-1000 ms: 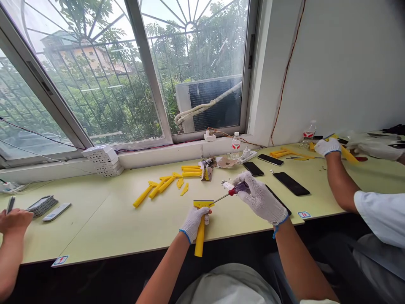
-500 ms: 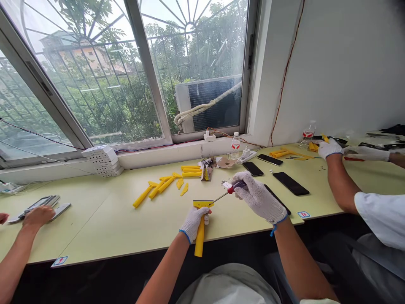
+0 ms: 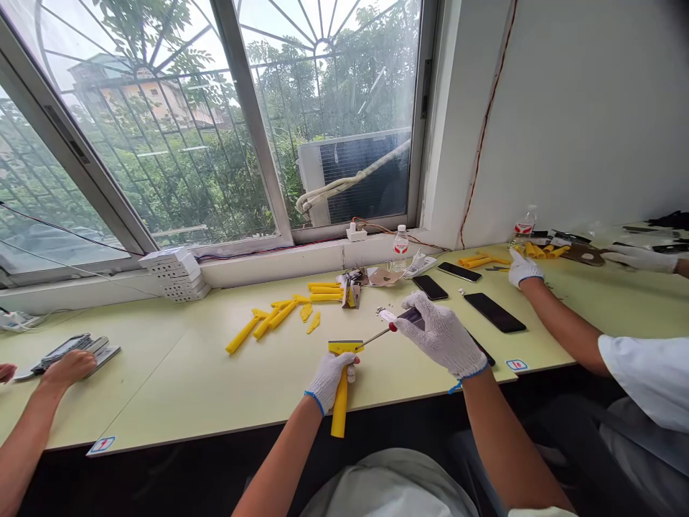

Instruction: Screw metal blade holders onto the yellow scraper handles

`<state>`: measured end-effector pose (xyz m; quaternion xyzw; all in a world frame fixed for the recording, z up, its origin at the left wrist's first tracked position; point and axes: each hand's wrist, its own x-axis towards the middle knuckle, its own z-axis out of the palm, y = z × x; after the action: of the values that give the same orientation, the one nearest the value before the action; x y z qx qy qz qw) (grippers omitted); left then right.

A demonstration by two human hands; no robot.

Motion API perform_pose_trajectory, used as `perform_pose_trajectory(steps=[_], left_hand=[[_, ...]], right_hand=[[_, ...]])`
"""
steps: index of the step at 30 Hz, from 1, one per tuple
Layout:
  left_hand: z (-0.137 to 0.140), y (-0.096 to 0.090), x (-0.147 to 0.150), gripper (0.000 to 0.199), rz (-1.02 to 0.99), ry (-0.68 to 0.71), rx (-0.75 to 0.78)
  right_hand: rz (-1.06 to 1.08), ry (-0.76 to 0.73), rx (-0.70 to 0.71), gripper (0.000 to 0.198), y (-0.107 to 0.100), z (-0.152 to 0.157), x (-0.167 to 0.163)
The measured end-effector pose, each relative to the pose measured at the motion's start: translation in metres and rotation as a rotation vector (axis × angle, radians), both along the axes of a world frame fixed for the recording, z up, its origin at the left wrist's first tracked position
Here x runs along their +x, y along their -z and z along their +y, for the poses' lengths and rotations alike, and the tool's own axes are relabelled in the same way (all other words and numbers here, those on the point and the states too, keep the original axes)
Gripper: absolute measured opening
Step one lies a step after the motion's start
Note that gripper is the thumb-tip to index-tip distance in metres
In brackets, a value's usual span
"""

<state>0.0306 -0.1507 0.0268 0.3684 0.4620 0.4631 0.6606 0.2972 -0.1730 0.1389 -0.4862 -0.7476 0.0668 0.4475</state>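
Note:
My left hand [image 3: 328, 380], in a white knit glove, is closed around a yellow scraper [image 3: 339, 411] with a flat blade across its head, held upright near the table's front edge. In my gloved right hand [image 3: 438, 334] is a screwdriver [image 3: 381, 334], its handle mostly hidden by the fingers. The shaft slants down to the left, and its tip meets the right end of the scraper's head. Small screws [image 3: 379, 311] lie behind the shaft. Further back are two loose yellow plates [image 3: 313, 322] and several yellow handles [image 3: 275, 316].
Phones [image 3: 494, 312] lie to the right, beside a co-worker's gloved hand [image 3: 525, 269] and more yellow handles. A water bottle [image 3: 400, 248] and white blocks [image 3: 175, 273] stand along the window sill. At left, another person's hand [image 3: 69, 365] rests on stacked devices.
My right hand has shifted its hold on the screwdriver, with the fingers now further over the red collar. The left hand and scraper stay put. The right co-worker's hand moved left.

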Motion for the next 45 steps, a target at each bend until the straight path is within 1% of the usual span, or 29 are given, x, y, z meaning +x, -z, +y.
perform_pose_trajectory(steps=[2,7,11,17,24,30,33,36,39,40,41,43,45], left_hand=[[-0.001,0.000,0.000,0.023,0.003,0.002,0.003],[-0.003,-0.006,0.000,0.016,0.014,0.012,0.012],[-0.005,-0.010,0.000,0.014,0.077,0.012,0.004],[-0.005,-0.008,-0.001,0.015,0.036,0.015,0.043],[-0.003,-0.004,-0.002,0.014,-0.005,-0.006,0.054],[-0.004,-0.007,-0.001,0.013,0.050,-0.009,0.016],[-0.006,-0.011,0.000,0.013,0.049,-0.015,-0.002],[-0.007,-0.015,0.001,0.012,0.077,-0.036,-0.042],[-0.008,-0.015,0.001,0.013,0.074,-0.034,-0.030],[-0.008,-0.014,0.001,0.014,0.067,-0.026,-0.022],[-0.007,-0.013,0.000,0.014,0.060,-0.017,-0.015],[-0.006,-0.011,0.000,0.012,0.046,-0.008,-0.002],[-0.005,-0.009,-0.001,0.011,0.044,-0.006,0.008]], right_hand=[[0.006,-0.055,0.002,0.019,-0.001,-0.003,-0.001],[0.010,-0.175,-0.023,0.029,0.000,-0.007,-0.001],[0.024,-0.223,-0.034,0.022,0.001,-0.007,-0.001],[0.015,-0.216,-0.044,0.025,0.001,-0.004,0.004],[0.005,-0.239,-0.040,0.023,0.004,-0.002,0.004],[-0.006,-0.215,-0.020,0.026,0.004,-0.001,0.006],[-0.003,-0.198,-0.016,0.022,0.004,-0.001,0.006],[-0.038,-0.126,0.012,0.022,0.004,0.000,0.003],[-0.108,0.007,0.055,0.029,0.004,-0.001,0.000],[-0.118,0.029,0.057,0.028,0.003,-0.001,0.000],[-0.118,0.030,0.056,0.025,0.002,-0.002,0.000],[-0.108,-0.024,0.057,0.020,0.000,-0.004,0.001],[-0.089,-0.119,0.065,0.024,-0.002,-0.006,0.002]])
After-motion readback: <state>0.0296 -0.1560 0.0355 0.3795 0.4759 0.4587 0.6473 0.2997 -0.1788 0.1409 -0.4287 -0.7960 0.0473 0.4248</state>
